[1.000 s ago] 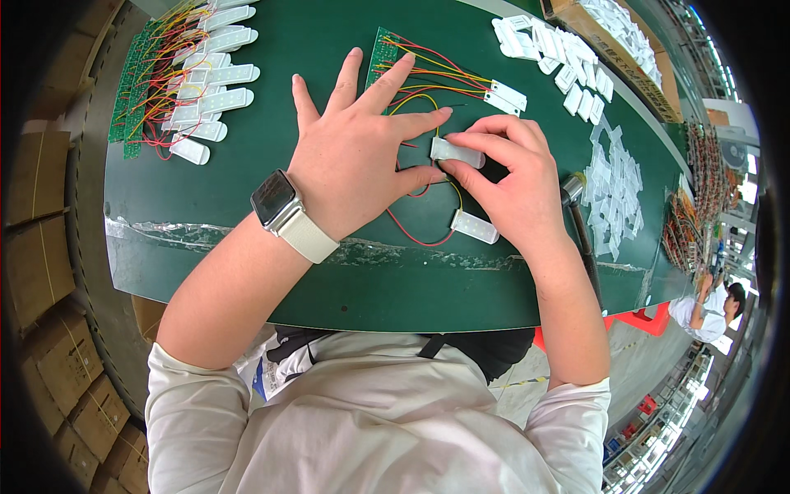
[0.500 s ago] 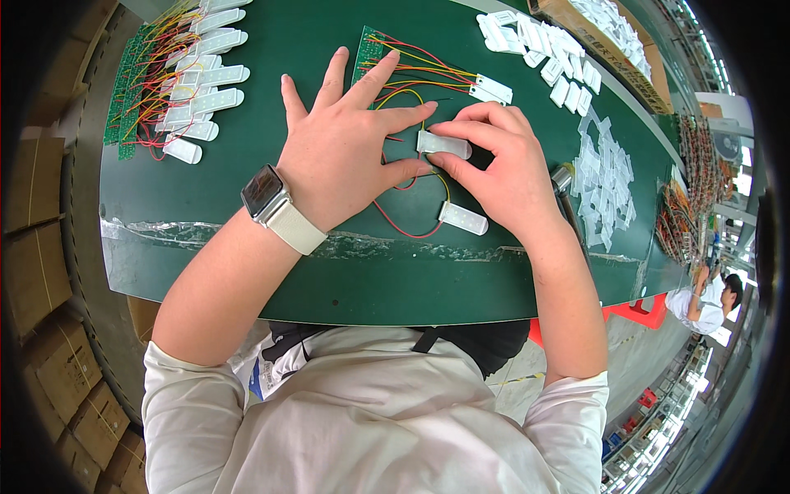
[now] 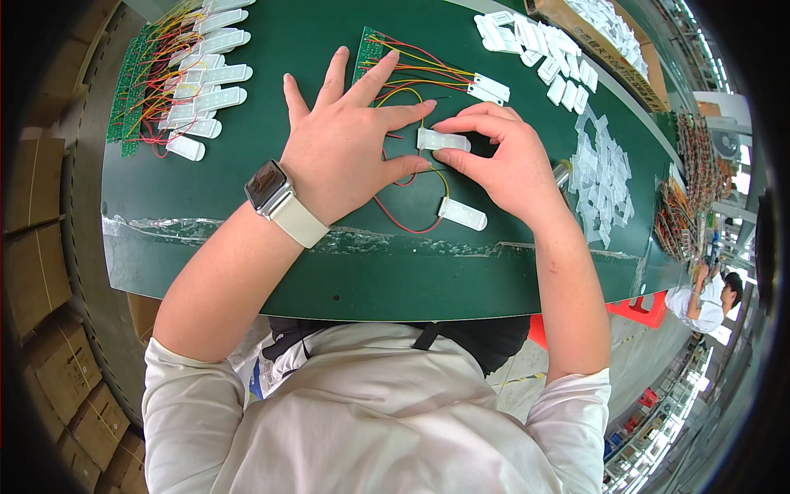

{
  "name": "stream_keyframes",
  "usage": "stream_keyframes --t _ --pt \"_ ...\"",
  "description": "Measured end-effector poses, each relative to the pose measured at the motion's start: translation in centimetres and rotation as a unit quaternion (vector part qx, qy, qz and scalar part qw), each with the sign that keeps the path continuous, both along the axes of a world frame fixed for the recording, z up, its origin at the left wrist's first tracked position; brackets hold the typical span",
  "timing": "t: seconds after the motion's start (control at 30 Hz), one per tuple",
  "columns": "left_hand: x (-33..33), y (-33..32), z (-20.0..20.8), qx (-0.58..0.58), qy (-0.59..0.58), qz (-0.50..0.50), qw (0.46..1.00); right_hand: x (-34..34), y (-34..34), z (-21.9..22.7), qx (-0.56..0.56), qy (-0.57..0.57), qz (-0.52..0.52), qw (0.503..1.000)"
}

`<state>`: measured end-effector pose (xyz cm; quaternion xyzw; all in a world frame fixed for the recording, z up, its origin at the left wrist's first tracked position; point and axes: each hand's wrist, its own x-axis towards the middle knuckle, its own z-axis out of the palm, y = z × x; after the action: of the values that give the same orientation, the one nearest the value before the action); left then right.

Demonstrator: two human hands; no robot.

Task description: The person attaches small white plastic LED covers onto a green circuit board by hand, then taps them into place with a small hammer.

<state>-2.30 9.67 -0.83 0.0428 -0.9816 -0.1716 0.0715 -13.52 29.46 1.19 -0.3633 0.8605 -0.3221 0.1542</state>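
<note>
My right hand (image 3: 512, 160) pinches a small white oblong LED module (image 3: 444, 141) between thumb and forefinger, at its long edges, on or just above the table. My left hand (image 3: 339, 148) is spread open over the wires. Its forefinger and thumb tips lie close to the module's left end, one on each side. A second white module (image 3: 463, 214) lies nearer to me, on a red and a yellow wire (image 3: 409, 231). Beyond my left fingers is a green circuit board (image 3: 363, 62), partly hidden. Its red and yellow wires run to more white modules (image 3: 490, 88) at the right.
At the far left lie stacked wired boards (image 3: 130, 99) with white modules (image 3: 218, 100). Loose white plastic pieces (image 3: 564, 62) sit by a cardboard box (image 3: 613, 49). Clear thin strips (image 3: 601, 177) lie right of my hand, near a metal-ended tool (image 3: 562, 174). Bundled wires (image 3: 687, 198) are farther right.
My right thumb and forefinger have shifted slightly to the right along the module. My left hand stays spread in nearly the same place.
</note>
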Motion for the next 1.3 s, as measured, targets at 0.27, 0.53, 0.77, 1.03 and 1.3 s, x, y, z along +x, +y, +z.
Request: stream_keyframes --t 0.27,0.53,0.77,1.03,1.3 --pt "0.1 0.0 0.2 0.014 -0.001 0.001 1.000 0.3 0.2 0.2 -0.015 -0.036 -0.018 0.999" --pt "0.1 0.1 0.3 0.016 -0.002 0.001 1.000 0.5 0.1 -0.3 -0.023 0.016 -0.024 0.999" --pt "0.1 0.0 0.3 0.010 -0.002 0.000 1.000 0.8 0.3 -0.3 -0.021 0.009 -0.032 0.999" --pt "0.2 -0.1 0.2 0.007 -0.003 0.001 1.000 0.8 0.2 -0.5 -0.014 0.018 -0.034 0.999" --pt "-0.2 0.4 0.2 0.004 0.002 -0.007 1.000 1.0 0.9 0.1 -0.001 0.023 -0.038 0.999"
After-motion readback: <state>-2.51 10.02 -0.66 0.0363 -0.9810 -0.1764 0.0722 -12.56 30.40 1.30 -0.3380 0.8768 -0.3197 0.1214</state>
